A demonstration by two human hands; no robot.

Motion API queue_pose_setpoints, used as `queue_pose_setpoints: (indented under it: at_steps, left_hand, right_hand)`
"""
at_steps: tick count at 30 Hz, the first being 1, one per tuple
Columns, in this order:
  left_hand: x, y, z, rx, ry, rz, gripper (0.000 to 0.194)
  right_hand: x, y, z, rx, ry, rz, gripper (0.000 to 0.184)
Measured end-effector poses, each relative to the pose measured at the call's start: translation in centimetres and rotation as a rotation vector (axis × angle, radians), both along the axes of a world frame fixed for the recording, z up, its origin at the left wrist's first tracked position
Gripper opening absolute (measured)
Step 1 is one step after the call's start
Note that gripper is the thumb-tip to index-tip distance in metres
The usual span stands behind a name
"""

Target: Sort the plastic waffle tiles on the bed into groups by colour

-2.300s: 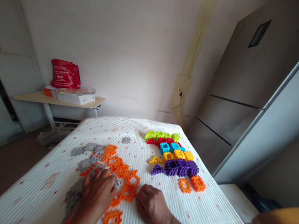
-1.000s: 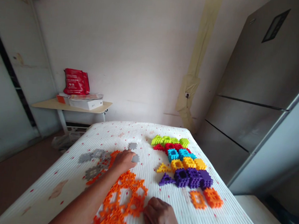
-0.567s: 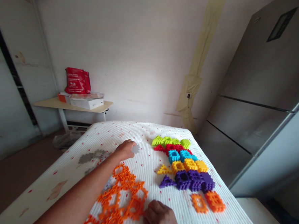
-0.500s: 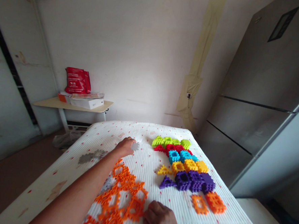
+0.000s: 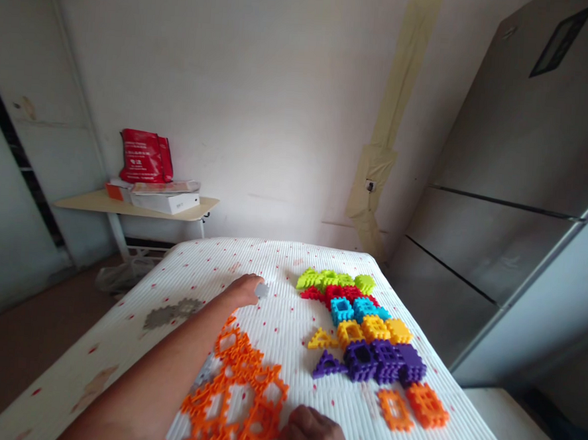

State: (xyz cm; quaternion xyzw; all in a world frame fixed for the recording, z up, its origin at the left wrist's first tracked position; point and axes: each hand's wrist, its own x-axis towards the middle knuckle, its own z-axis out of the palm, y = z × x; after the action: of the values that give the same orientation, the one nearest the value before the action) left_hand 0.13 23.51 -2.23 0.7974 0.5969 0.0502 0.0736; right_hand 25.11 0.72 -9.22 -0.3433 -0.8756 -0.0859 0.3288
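My left hand (image 5: 240, 291) reaches far across the white table (image 5: 281, 259) and its fingertips pinch a small grey toothed tile (image 5: 262, 289). My right hand (image 5: 313, 435) rests closed at the near edge, touching the right side of a flat cluster of orange interlocking frames (image 5: 236, 392). A few grey tiles (image 5: 171, 313) lie flat left of my left arm; one more grey piece (image 5: 203, 374) peeks out under the arm.
Right of centre stands a row of built blocks: lime (image 5: 327, 279), red (image 5: 337, 292), blue (image 5: 355, 309), yellow (image 5: 371, 329), purple (image 5: 382, 361), with two orange pieces (image 5: 412, 406) nearest. A refrigerator (image 5: 515, 180) is at right, a side shelf (image 5: 135, 204) with boxes at left.
My left hand went from the near orange and grey pile out to the far middle of the table and closed on a grey tile. The right hand stayed at the orange cluster.
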Motion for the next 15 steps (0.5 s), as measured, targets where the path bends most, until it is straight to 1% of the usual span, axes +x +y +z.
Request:
queue_pose_setpoints:
  at_steps: [3, 6, 11, 15]
  left_hand:
    - [0.3, 0.0, 0.2, -0.006, 0.001, 0.006, 0.034]
    - [1.1, -0.1, 0.2, -0.001, -0.006, 0.031, 0.034]
    - [3.8, -0.3, -0.2, 0.027, -0.035, 0.064, 0.035]
    - [5.8, -0.3, -0.1, 0.040, -0.062, 0.068, 0.035]
  right_hand:
    - [0.0, -0.1, 0.1, -0.001, -0.002, -0.002, 0.020]
    - [0.0, -0.1, 0.2, 0.011, -0.003, -0.006, 0.020]
    - [0.0, 0.0, 0.4, 0.022, 0.006, -0.001, 0.022]
    - [0.0, 0.2, 0.5, 0.058, 0.009, 0.016, 0.022]
